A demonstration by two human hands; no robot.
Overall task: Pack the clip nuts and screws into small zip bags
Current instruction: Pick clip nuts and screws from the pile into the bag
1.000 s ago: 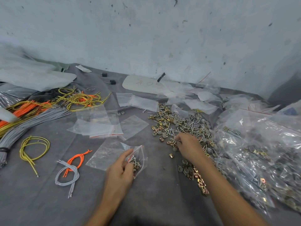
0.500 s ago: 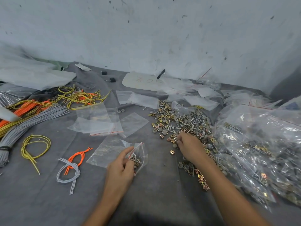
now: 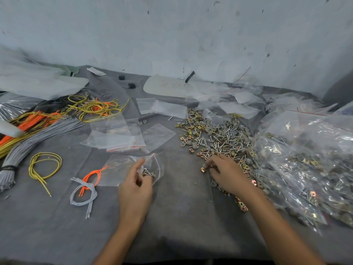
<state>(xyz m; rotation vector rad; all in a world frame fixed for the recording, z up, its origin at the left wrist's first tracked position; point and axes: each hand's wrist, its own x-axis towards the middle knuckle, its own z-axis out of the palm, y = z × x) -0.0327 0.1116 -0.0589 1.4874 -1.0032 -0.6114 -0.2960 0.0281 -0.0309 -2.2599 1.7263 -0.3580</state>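
Observation:
My left hand (image 3: 136, 185) pinches the open mouth of a small clear zip bag (image 3: 152, 167) that holds a few screws and nuts. A loose pile of brass clip nuts, silver screws and grey washers (image 3: 215, 134) covers the grey cloth to the right. At the pile's near edge my right hand (image 3: 228, 174) has its fingertips curled down among the clip nuts and grips small pieces. A single clip nut (image 3: 203, 169) lies just left of those fingertips.
Empty zip bags (image 3: 118, 134) lie beyond the left hand. Packed bags of hardware (image 3: 309, 161) are heaped on the right. Orange, yellow and grey wire bundles (image 3: 47, 121) fill the left side, with loose wire loops (image 3: 84, 186) near me. A wall stands close behind.
My right hand has drawn back toward me, from the pile's middle to its near edge. The left hand keeps holding the small bag in the same place.

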